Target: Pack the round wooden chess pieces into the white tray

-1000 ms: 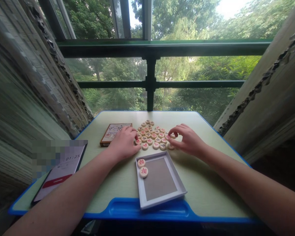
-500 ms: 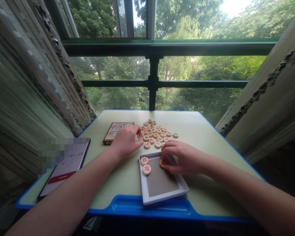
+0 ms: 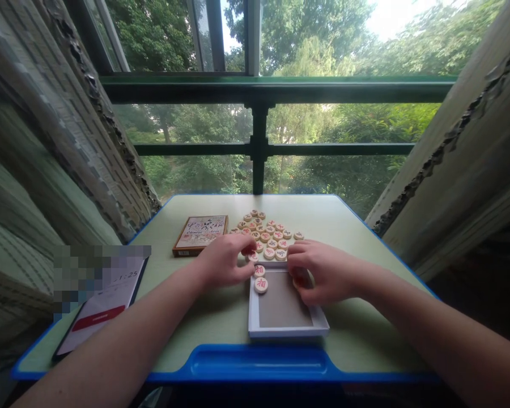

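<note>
Several round wooden chess pieces (image 3: 268, 232) with red and dark characters lie in a cluster on the pale green table (image 3: 348, 226). A shallow white box tray (image 3: 285, 330) sits in front of them with two red-marked pieces (image 3: 260, 278) at its left edge. My left hand (image 3: 225, 259) is curled at the cluster's near left, fingertips pinched on a piece. My right hand (image 3: 318, 271) rests over the tray's upper right corner, fingers curled around a piece that shows red beneath them.
A flat printed game box (image 3: 200, 232) lies left of the pieces. A phone (image 3: 104, 303) showing a timer lies at the table's left edge. A blue moulded lip (image 3: 255, 362) runs along the near edge. A green window railing (image 3: 259, 147) stands behind, curtains on both sides.
My right hand went from the pile's right side to the tray with a piece and now sits at its upper right corner. My left hand slid slightly nearer, to the tray's top left. The tray now lies square.
</note>
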Motion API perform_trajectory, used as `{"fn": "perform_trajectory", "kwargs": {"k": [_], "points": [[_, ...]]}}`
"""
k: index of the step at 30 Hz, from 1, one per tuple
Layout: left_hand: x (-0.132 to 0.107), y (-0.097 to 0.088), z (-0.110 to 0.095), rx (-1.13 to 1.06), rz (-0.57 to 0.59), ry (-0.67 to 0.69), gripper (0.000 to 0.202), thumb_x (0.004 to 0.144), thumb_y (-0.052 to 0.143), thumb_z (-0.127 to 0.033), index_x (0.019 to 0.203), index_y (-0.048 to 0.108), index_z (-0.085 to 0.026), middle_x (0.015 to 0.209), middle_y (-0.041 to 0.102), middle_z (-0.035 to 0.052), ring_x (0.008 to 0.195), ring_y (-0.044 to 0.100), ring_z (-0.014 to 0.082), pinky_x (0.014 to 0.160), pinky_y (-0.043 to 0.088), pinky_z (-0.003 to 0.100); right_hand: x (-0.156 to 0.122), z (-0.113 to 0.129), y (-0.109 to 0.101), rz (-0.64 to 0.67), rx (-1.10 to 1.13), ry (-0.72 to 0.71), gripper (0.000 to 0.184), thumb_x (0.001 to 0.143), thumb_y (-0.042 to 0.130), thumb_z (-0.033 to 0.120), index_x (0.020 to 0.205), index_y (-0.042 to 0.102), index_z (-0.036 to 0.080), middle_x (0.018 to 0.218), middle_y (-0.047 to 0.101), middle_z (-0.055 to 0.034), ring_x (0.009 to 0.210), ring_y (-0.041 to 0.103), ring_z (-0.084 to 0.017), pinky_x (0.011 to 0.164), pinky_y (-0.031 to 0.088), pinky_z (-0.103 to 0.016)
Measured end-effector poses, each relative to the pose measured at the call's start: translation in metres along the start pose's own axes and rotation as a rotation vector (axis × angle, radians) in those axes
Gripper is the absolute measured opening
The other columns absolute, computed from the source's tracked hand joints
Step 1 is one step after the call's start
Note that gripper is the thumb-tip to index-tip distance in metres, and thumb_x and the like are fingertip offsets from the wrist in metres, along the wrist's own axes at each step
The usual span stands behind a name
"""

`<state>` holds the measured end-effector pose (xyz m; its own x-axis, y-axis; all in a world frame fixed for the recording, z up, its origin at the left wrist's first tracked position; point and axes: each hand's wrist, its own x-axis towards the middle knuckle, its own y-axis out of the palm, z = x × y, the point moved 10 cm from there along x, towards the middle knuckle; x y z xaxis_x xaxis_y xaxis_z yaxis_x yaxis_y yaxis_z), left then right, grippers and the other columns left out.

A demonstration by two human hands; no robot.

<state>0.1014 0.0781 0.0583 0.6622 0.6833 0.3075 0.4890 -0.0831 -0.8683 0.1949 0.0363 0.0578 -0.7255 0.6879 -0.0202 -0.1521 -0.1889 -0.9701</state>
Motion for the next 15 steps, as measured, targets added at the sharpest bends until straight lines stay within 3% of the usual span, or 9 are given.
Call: {"fn": "perform_trajectory", "kwargs": {"k": [8,15], "points": [[-0.0012,0.0070,0.0010,-0.106,0.068,-0.043,0.014,0.072,0.059,-0.029,0.080,0.061,-0.018,0.070,0.064,0.0005,0.062,0.056,0.0127,0.063,0.044,0.025,-0.0020,-0.0025,-0.0007,-0.013,-0.003,-0.015,0.020,0.059,0.060,0.017,0.078,0.065,0.019,0.077,0.052,-0.0035,0.071,0.047,-0.017,0.066,0.040,-0.029],[-0.0004,0.0102,-0.0010,-0.185,0.126,-0.046,0.013,0.071,0.058,-0.026,0.079,0.062,-0.016,0.071,0.065,0.0009,0.063,0.057,0.0124,0.062,0.045,0.024,-0.0062,0.0024,-0.0042,-0.047,-0.056,-0.058,0.012,0.061,0.060,0.014,0.071,0.065,0.020,0.073,0.057,-0.0031,0.074,0.048,-0.018,0.074,0.040,-0.033]]}}
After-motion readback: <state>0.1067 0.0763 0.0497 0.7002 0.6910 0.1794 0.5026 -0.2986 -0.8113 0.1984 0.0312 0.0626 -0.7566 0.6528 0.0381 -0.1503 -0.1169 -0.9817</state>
